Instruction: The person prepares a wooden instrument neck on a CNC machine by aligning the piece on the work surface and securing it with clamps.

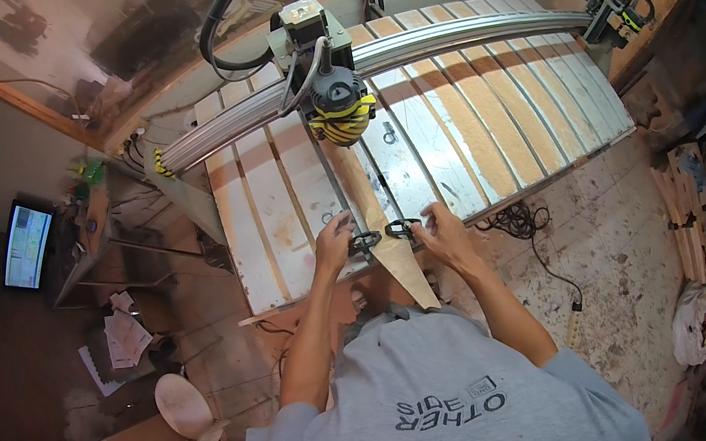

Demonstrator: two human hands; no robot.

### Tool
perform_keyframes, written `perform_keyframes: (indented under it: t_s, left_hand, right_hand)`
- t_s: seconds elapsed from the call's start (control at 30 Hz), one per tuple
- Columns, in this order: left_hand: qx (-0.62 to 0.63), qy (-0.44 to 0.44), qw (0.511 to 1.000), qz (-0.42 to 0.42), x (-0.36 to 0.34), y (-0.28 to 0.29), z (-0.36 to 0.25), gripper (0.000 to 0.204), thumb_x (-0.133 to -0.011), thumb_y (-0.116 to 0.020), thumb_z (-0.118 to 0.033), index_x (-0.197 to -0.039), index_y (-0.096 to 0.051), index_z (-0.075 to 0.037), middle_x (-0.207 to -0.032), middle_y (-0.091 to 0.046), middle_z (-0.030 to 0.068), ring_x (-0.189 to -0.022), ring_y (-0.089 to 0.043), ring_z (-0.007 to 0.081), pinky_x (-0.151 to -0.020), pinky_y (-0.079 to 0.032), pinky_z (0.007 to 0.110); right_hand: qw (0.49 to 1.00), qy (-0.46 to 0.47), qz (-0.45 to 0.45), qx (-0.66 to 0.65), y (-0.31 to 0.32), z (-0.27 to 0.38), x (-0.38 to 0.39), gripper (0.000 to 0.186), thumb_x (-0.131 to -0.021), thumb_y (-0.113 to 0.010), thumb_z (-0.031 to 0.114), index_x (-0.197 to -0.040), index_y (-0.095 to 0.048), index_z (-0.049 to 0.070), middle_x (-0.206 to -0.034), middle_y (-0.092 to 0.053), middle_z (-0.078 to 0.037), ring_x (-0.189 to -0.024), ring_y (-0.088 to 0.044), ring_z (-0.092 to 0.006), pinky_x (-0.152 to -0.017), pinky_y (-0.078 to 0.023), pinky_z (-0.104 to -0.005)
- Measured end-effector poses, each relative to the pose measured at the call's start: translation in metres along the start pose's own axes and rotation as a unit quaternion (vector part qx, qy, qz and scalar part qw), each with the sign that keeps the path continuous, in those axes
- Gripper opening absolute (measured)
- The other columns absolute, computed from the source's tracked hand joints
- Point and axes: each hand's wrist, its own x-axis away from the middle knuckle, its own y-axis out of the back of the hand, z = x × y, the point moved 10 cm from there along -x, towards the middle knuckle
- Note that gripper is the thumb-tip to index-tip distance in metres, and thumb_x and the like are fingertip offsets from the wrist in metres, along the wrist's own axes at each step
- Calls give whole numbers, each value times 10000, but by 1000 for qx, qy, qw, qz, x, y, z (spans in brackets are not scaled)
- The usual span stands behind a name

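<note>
A long, tapered wooden piece [404,273] lies lengthwise on the slotted machine bed [488,132], its pointed end projecting past the front edge. Two black clamps sit either side of it, one on the left [365,241] and one on the right [403,228]. My left hand [333,242] is beside the left clamp, fingers apart and slightly bent. My right hand [441,232] is at the right clamp, fingers loosely curled and apart, apparently touching it. Above the piece hangs a black spindle [335,97] wrapped in yellow-and-black tape.
A metal gantry [471,31] spans the bed. At left are a monitor [27,245] on a side bench and a white chair [181,408]. A black cable coil [517,221] lies below the bed's right front. Wood offcuts [683,212] are piled at right.
</note>
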Motion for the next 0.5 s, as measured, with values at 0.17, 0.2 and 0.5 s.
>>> perform_keyframes:
  t_s: [0.17, 0.2, 0.5]
  left_hand:
    - [-141, -64, 988, -19, -32, -3, -15, 591, -864, -659, -161, -1433, -547, -43, -1194, -698, 170, -1076, -667, 242, -957, -499, 342]
    - [-188, -49, 981, -19, -30, -11, -33, 591, -852, -682, -197, -1421, -570, -79, -1134, -714, 185, -1031, -682, 263, -927, -507, 355]
    - [-230, -70, 970, -11, -28, -10, -39, 632, -803, -790, -230, -1402, -601, -155, -1019, -733, 214, -964, -707, 297, -896, -519, 376]
  right_hand:
    - [988, -109, 108, 9, -36, -19, 40, 479, -883, -727, 420, -1108, -655, 4, -910, -727, -194, -826, -712, -354, -769, -558, -433]
    - [982, -138, 122, 34, -40, -24, 47, 523, -907, -701, 456, -1121, -646, -19, -995, -728, -221, -918, -717, -359, -799, -551, -426]
    - [984, -113, 90, -101, -73, -37, 56, 540, -949, -665, 448, -1150, -626, -51, -1092, -710, -261, -1025, -696, -374, -873, -524, -438]
